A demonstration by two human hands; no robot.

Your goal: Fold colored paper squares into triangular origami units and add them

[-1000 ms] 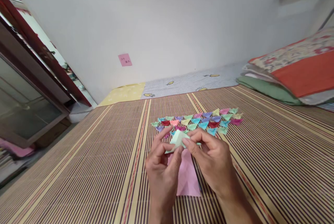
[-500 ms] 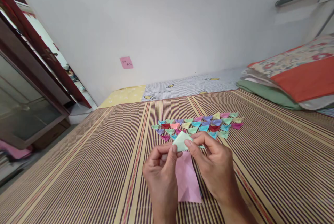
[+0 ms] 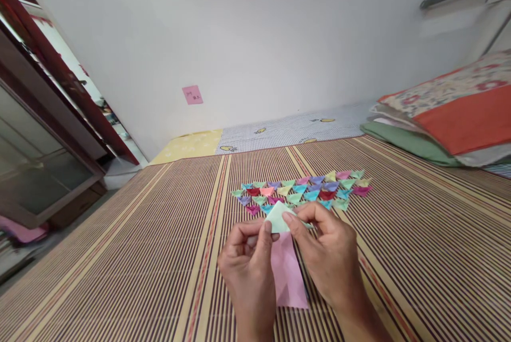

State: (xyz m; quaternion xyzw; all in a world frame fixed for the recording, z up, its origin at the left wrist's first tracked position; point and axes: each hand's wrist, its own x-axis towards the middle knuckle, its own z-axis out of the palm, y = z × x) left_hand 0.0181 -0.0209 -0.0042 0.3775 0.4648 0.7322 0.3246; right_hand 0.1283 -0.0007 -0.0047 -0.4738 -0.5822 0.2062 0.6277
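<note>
Brown striped matting (image 3: 139, 257) spreads beneath, probably serving as worktop. Left hand (image 3: 249, 262) and right hand (image 3: 330, 246), near pink paper (image 3: 289, 281), pinch opposite sides of smaller green paper (image 3: 278, 217), seemingly to hold it taut; tiny folded papers (image 3: 312, 194) sit beyond in rows, perhaps for tidiness.

Seen from the wearer's head, a single camera looks forward and down across a striped mat (image 3: 151, 257), which spreads over the lower frame toward a pale wall (image 3: 279, 39) filling the top. The person's left hand (image 3: 249, 262) and right hand (image 3: 329, 251) rise from the bottom edge at lower center, near the lens. The wide view takes in a slanting door (image 3: 96, 118) at left and folded bedding (image 3: 463, 118), farther off, at right.
</note>
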